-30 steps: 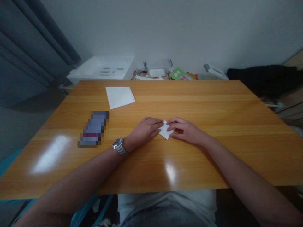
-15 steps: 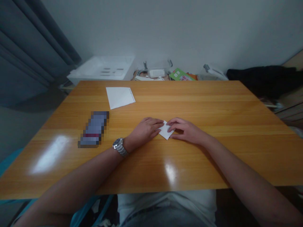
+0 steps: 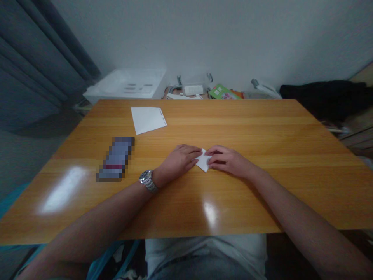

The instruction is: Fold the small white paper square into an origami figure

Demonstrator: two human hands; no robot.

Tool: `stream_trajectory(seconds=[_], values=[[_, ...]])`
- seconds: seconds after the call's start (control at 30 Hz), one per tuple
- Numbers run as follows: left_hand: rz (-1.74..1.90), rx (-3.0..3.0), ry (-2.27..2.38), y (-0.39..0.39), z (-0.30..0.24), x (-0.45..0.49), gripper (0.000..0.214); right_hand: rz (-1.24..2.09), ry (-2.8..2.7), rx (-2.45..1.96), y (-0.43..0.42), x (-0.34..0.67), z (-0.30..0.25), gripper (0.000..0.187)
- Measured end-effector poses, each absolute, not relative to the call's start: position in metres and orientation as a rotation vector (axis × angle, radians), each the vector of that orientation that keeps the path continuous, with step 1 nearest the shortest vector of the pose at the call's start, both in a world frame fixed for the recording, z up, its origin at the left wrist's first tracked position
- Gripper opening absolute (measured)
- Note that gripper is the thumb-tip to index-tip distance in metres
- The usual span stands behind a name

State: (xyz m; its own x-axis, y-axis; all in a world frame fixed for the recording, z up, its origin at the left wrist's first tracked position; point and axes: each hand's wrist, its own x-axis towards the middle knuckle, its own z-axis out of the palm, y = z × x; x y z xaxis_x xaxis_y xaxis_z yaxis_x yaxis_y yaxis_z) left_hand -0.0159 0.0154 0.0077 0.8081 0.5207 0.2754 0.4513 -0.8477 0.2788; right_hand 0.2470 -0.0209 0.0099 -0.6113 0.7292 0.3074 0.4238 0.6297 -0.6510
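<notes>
A small folded piece of white paper (image 3: 203, 161) lies on the wooden table between my two hands. From the left, my left hand (image 3: 181, 160) holds its edge, fingers over the upper side and thumb at the lower left. On the opposite side my right hand (image 3: 230, 160) grips the right corner, its thumb and fingers drawn together there. Part of the paper is covered by the fingertips. A silver watch (image 3: 148, 181) is on my left wrist.
A torn white sheet (image 3: 148, 119) with a perforated edge lies at the back left. Nearer, a pixelated phone-like object (image 3: 116, 159) rests on the wooden table (image 3: 247, 206). Beyond the far edge are a white plastic tray (image 3: 131, 87) and a green booklet (image 3: 223, 92).
My right thumb and fingers have closed in on the paper's right corner, covering more of it. My left hand has stayed in place.
</notes>
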Motion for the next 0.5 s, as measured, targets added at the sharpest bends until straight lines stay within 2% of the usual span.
stream_trajectory(seconds=[0.5], values=[[0.502, 2.790, 0.773, 0.0149, 0.0083, -0.0159, 0.030, 0.849, -2.228, -0.951, -0.0193, 0.2451, 0.0107, 0.007]])
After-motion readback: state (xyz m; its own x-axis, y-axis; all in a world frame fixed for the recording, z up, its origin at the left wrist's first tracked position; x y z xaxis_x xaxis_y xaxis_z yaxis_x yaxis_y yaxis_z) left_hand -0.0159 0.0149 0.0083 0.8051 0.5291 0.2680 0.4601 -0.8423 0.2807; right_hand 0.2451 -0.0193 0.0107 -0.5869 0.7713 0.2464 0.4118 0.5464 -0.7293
